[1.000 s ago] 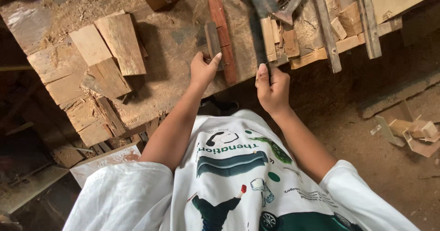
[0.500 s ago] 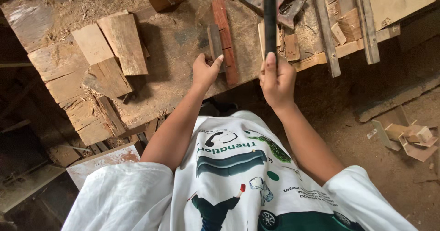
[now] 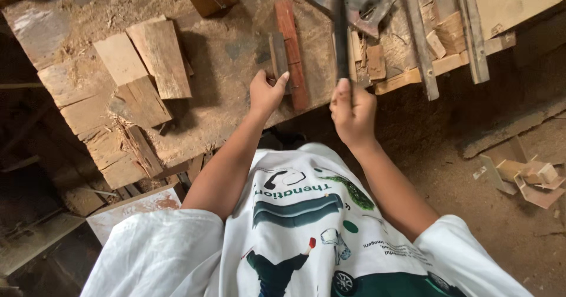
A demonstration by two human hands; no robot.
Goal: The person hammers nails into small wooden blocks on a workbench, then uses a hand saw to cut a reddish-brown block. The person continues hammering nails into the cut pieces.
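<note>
Holding a small wood strip steady under a raised dark blade

Pinching the top of a narrow grey wood strip (image 3: 278, 55), the left hand (image 3: 266, 92) keeps it upright on the sawdust-strewn workbench (image 3: 230, 61), thumb and fingers closed on its lower end. The strip stands just beside a longer reddish board (image 3: 292, 49), touching or nearly touching its left edge. The right hand (image 3: 352, 111) is clenched around the handle of a long dark blade (image 3: 340, 25), a cleaver or chopping knife by the look of it, which points away from the body and is blurred, so its edge and exact shape cannot be made out.

Judging from how things lie, the strip looks whole: no split or cut shows in it, and the blade hangs to its right, apart from it. The work on this piece seems barely begun.

Around it, several flat offcuts (image 3: 159, 58) lie to the left on the bench, some cracked and splintered near the bench edge. To the right sit small wood scraps (image 3: 374, 61), long grey battens (image 3: 418, 37) and a metal tool (image 3: 368, 8) partly behind the blade. More scraps (image 3: 527, 176) lie on the dirt floor. The reddish board crowds the strip on the blade's side, and the holding fingers sit close below where the blade would land.
</note>
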